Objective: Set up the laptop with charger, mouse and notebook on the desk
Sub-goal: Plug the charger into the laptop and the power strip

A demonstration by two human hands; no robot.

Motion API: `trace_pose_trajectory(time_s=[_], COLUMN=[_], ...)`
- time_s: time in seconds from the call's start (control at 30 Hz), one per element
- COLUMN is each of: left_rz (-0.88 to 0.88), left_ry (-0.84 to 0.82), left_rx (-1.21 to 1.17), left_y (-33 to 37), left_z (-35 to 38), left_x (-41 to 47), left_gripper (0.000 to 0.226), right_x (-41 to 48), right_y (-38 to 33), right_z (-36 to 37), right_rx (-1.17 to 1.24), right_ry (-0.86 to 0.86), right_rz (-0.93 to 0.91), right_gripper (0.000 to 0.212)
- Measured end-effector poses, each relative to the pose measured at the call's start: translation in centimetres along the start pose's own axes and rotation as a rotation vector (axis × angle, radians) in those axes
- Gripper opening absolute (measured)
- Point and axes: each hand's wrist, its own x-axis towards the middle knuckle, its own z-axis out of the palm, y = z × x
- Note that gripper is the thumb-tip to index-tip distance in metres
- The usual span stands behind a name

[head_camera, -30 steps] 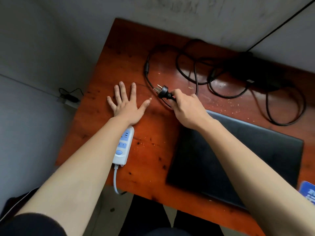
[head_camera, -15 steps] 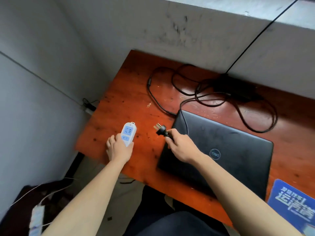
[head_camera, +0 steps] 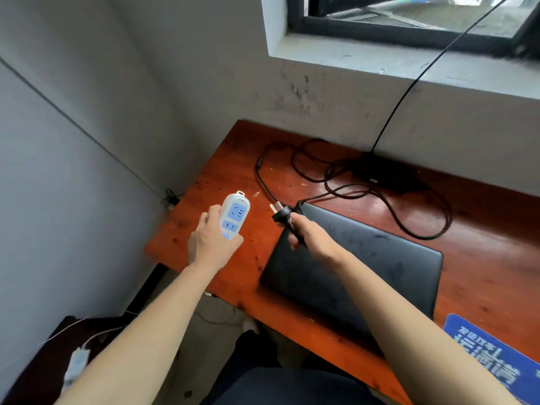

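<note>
A closed black laptop (head_camera: 365, 267) lies on the reddish wooden desk (head_camera: 482, 258). My left hand (head_camera: 210, 244) grips a white power strip (head_camera: 235, 214) with blue sockets, held upright above the desk's left end. My right hand (head_camera: 309, 236) holds the black charger plug (head_camera: 282, 213), prongs pointing left toward the strip, a short gap between them. The charger's cable (head_camera: 403, 223) loops across the desk to the black power brick (head_camera: 382, 171) near the wall.
A blue printed notebook (head_camera: 493, 358) lies at the desk's near right corner. A window sill (head_camera: 380, 62) sits above the desk, with a thin black cable (head_camera: 409, 89) running down the wall. Another white strip (head_camera: 74, 366) lies on the floor at lower left.
My left hand went from lying flat on the desk to picking up the power strip and lifting it upright. My right hand kept the plug and drew it back over the laptop's corner.
</note>
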Motion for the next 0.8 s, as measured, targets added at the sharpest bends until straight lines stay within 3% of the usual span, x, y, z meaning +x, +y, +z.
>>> trace_pose_trajectory(time_s=[0.13,0.47,0.8], left_rz=[0.027,0.191,0.355], left_ry=[-0.001,-0.062,-0.058], left_rx=[0.026,-0.033,-0.154], left_y=[1.0,0.3,-2.2], left_z=[-1.8,-2.9,-3.1], left_x=[1.0,3.5,5.0], left_gripper=[0.068,0.061,0.058], right_x=[-0.8,-2.0,0.0], right_y=[-1.0,-3.8,-4.1], right_z=[0.1,4.3,10.0], right_rx=[-0.037,-0.194,-0.455], right_ry=[0.040,0.256,0.504], right_rz=[-0.048,-0.087,-0.118], right_gripper=[0.055,0.030,0.034])
